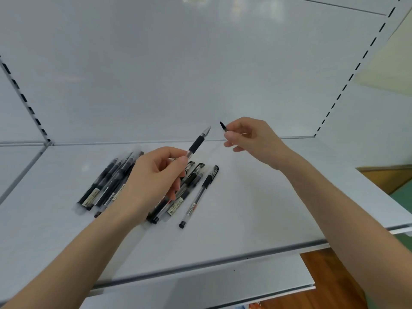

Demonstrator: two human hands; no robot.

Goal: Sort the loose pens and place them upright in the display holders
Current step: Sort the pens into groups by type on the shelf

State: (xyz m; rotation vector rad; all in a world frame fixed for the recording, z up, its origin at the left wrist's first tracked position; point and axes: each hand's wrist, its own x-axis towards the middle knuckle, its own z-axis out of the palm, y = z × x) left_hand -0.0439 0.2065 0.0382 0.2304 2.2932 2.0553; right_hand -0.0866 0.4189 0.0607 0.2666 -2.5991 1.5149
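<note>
Left hand (153, 179): pen (197, 142); right hand (252, 139): cap (223, 126)

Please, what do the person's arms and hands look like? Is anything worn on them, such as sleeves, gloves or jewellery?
Nothing is worn that the view shows. The left hand and the right hand have no gloves, and I see no rings on the fingers. The left forearm and the right forearm are uncovered to the frame edge: no sleeves, watch or bracelet.
</note>
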